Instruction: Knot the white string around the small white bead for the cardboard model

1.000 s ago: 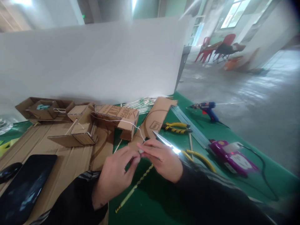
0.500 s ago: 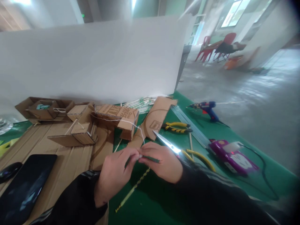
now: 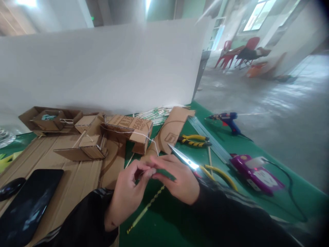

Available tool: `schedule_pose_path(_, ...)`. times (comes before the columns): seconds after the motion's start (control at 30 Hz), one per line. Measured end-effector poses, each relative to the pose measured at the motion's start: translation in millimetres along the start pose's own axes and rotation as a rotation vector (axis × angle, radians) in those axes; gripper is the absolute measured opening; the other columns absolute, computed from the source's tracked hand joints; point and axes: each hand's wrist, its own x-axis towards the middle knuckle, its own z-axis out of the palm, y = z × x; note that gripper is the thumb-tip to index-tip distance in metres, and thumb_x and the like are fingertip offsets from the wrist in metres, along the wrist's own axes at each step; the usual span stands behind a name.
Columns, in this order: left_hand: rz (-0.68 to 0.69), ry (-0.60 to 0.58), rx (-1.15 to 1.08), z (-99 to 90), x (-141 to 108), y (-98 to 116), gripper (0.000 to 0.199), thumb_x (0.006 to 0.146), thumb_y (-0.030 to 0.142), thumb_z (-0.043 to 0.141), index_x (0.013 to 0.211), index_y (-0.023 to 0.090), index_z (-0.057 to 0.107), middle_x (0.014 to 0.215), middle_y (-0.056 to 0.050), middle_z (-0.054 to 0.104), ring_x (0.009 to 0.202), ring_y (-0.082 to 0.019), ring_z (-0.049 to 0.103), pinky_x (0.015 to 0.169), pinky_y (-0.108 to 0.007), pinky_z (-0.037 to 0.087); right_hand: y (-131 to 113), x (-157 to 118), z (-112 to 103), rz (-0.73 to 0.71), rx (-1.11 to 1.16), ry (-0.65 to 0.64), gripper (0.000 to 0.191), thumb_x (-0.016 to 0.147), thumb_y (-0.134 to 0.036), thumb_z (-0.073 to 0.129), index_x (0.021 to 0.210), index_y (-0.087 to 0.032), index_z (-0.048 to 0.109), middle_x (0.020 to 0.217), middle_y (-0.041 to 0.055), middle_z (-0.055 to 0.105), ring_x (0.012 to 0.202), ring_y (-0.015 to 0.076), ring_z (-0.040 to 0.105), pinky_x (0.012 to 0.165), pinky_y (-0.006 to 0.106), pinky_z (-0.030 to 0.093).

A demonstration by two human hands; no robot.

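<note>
My left hand (image 3: 132,190) and my right hand (image 3: 177,178) meet at their fingertips above the green table, both pinching a white string (image 3: 155,144). From the pinch the string runs up and left over a cardboard structure (image 3: 144,127); its end between my fingers is mostly hidden. Scissors (image 3: 185,157) with yellow handles lie beside my right hand, their handles partly under my sleeve. Below the hands rests a thin yellow twisted stick (image 3: 146,211). A flat cardboard strip (image 3: 169,132) lies just beyond my fingers.
Yellow-black pliers (image 3: 195,140), clear glue sticks (image 3: 209,139), a blue glue gun (image 3: 228,120) and a purple power strip (image 3: 257,175) with a cable lie to the right. A phone (image 3: 31,202) and a mouse (image 3: 11,188) sit on cardboard at left. A white panel (image 3: 102,68) stands behind.
My left fingers have curled and shifted slightly at the pinch, and the right fingers have closed in over them. The objects on the table lie where they were.
</note>
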Motion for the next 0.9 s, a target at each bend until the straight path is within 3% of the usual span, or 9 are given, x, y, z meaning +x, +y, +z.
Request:
schedule_pose_path(0.13, 0.181, 0.034, 0.135, -3.0, -2.6, 6.6, 0.008, 0.087, 0.015, 0.055, 0.085, 0.022, 0.059, 0.097, -0.007, 0.067, 0.091, -0.020, 0.065, 0.078, -0.029, 0.051, -7.8, 0.2, -0.3, 0.285, 0.109, 0.023, 0.031, 0.079, -0.028, 0.073, 0.106, -0.020, 0.060, 0.097, 0.0059, 0.070, 0.089, 0.0197, 0.067, 0.082, 0.032, 0.054)
schedule_pose_path(0.23, 0.302, 0.050, 0.236, -4.6, -4.3, 10.6, 0.013, 0.086, 0.009, 0.055, 0.085, 0.022, 0.059, 0.094, -0.006, 0.067, 0.090, -0.018, 0.064, 0.078, -0.028, 0.049, -12.4, 5.9, -3.4, 0.312, 0.218, -0.025, 0.018, 0.077, -0.025, 0.074, 0.091, -0.018, 0.064, 0.086, 0.0031, 0.069, 0.079, 0.0165, 0.065, 0.073, 0.027, 0.054)
schedule_pose_path(0.37, 0.349, 0.039, 0.279, -6.5, -4.2, 13.1, 0.014, 0.085, 0.008, 0.057, 0.085, 0.022, 0.059, 0.091, -0.004, 0.067, 0.088, -0.016, 0.065, 0.077, -0.026, 0.048, -13.3, 10.2, -6.9, 0.252, 0.289, -0.042, 0.010, 0.078, -0.022, 0.072, 0.084, -0.016, 0.067, 0.080, 0.0036, 0.067, 0.071, 0.0142, 0.062, 0.064, 0.024, 0.052)
schedule_pose_path(0.6, 0.172, -0.001, 0.114, -12.2, 4.9, 12.6, 0.006, 0.085, 0.020, 0.063, 0.079, 0.020, 0.065, 0.090, -0.004, 0.071, 0.083, -0.015, 0.066, 0.072, -0.022, 0.050, -10.0, 4.9, -7.3, 0.163, 0.140, -0.045, 0.007, 0.082, -0.021, 0.068, 0.087, -0.018, 0.068, 0.080, 0.0025, 0.070, 0.065, 0.0120, 0.061, 0.062, 0.022, 0.049)
schedule_pose_path(0.9, -0.169, -0.130, -0.168, -17.1, 16.8, 7.7, 0.017, 0.080, 0.033, 0.069, 0.079, 0.017, 0.066, 0.074, -0.001, 0.070, 0.069, -0.013, 0.064, 0.064, -0.021, 0.050, -12.3, 4.5, -7.5, 0.078, 0.181, -0.094, 0.005, 0.084, -0.021, 0.067, 0.087, -0.018, 0.068, 0.076, 0.0030, 0.067, 0.064, 0.0114, 0.060, 0.060, 0.020, 0.049)
